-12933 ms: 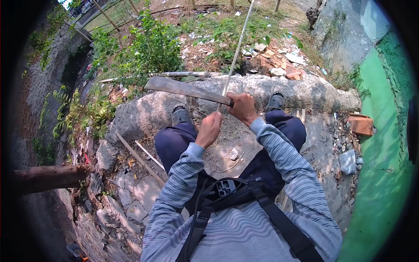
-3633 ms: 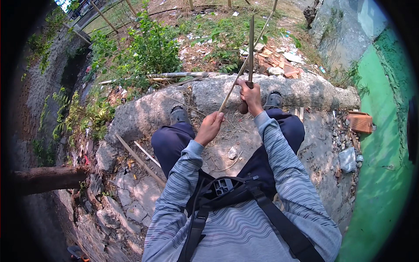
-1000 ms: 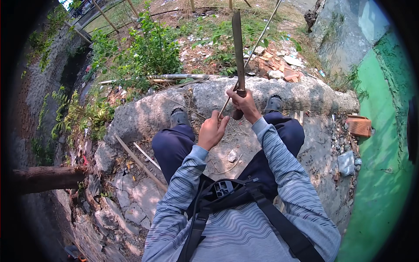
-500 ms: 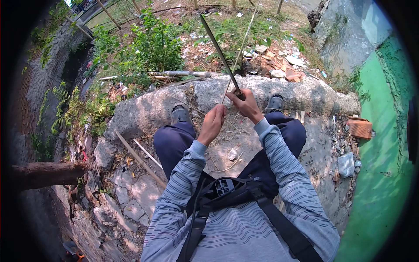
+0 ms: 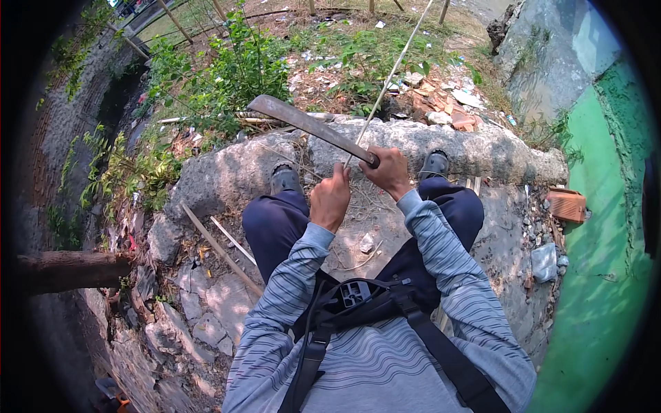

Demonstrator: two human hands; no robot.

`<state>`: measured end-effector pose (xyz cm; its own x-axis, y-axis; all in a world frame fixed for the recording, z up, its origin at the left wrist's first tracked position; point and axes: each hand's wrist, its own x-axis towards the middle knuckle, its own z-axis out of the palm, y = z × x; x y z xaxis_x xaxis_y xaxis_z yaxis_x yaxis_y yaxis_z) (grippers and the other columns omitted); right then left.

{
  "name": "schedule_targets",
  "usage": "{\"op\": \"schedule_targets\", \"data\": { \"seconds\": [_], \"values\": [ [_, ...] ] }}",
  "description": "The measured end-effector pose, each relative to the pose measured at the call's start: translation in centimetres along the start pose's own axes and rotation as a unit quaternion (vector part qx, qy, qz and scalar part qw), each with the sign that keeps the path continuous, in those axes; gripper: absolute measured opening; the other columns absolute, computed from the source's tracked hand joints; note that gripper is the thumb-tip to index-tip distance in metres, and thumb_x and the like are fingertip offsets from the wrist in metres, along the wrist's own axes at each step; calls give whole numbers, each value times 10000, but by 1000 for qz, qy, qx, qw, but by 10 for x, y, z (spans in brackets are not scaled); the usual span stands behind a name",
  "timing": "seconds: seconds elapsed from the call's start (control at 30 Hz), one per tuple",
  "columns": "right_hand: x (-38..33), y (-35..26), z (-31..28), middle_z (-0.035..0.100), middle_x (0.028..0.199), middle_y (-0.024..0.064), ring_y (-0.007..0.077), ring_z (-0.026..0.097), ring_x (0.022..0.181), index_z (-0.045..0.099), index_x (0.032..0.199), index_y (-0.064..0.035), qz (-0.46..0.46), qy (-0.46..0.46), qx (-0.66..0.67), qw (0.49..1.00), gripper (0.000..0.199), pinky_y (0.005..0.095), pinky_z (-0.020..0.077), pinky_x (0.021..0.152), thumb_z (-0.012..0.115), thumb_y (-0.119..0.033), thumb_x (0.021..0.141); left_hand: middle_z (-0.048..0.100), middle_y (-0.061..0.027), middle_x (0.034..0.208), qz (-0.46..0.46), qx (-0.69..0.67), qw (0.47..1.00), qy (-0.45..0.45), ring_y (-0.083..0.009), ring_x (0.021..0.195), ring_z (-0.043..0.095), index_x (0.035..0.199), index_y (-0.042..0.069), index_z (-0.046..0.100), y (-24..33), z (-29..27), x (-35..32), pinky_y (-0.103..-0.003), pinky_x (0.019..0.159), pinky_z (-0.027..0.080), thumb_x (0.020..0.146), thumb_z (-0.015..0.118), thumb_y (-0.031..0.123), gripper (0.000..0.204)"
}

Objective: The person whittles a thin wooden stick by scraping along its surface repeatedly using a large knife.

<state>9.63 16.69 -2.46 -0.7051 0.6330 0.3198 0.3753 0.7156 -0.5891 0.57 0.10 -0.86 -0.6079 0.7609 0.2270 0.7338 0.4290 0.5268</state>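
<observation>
Though half-hidden, machete (image 5: 303,124) handle probably within fingers (image 5: 385,162).

Overgrown outdoor yard — rough, littered ground.
Cracked stone slab (image 5: 227,172), weeds (image 5: 234,65), broken bricks (image 5: 447,110) — perhaps a green pond (image 5: 592,289) alongside.

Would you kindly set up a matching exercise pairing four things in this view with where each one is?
Things:
1. machete
2. thin stick
3. red brick
4. log

Places:
A. at the far left
B. in the right hand
C. by the green wall on the right
D. gripped by the left hand, running up and away

Pairs: 1-B, 2-D, 3-C, 4-A
</observation>
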Motion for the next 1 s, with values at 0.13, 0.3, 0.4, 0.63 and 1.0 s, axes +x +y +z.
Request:
{"op": "schedule_targets", "data": {
  "seconds": [0.13, 0.3, 0.4, 0.63, 1.0],
  "values": [
    [-7, 0, 7, 693, 665, 95, 341, 718, 647, 736, 818, -160, -1, 6, 6, 1000, 256, 477, 569, 609, 808, -402, 779, 668, -257, 682, -15, 9, 1000, -6, -492, 664, 684, 1116, 74, 519, -2, 4, -1, -619, 567, 518, 1116, 475, 326, 256],
    [-3, -4, 8, 709, 688, 102, 344, 724, 672, 754, 846, -153, -6, -35, -7, 999, 261, 466, 579, 640, 807, -400, 783, 668, -256, 680, -5, -22, 999, -26, -495, 663, 682, 1113, 72, 525, -5, 8, -4, -627, 564, 511, 1117, 472, 329, 262],
    [8, 3, 9, 711, 692, 103, 343, 722, 670, 768, 863, -154, 37, -11, 24, 999, 249, 464, 575, 642, 798, -390, 789, 669, -255, 682, -3, -7, 1000, -26, -494, 664, 683, 1093, 72, 528, -4, 9, -8, -624, 561, 511, 1118, 470, 329, 265],
    [3, 3, 13, 728, 700, 75, 318, 729, 661, 796, 910, -175, 22, -46, 20, 999, 231, 446, 596, 668, 807, -374, 793, 673, -249, 682, -7, 34, 999, -36, -481, 654, 689, 1060, 72, 536, 0, 5, -7, -609, 551, 518, 1122, 459, 333, 279],
    [21, 20, 16, 749, 760, 116, 343, 741, 722, 809, 919, -156, 91, -18, -9, 996, 215, 458, 604, 715, 770, -329, 798, 673, -258, 689, -7, 37, 997, -66, -485, 664, 692, 1044, 50, 537, -1, 10, -16, -607, 569, 525, 1127, 443, 339, 315]
  ]
}}
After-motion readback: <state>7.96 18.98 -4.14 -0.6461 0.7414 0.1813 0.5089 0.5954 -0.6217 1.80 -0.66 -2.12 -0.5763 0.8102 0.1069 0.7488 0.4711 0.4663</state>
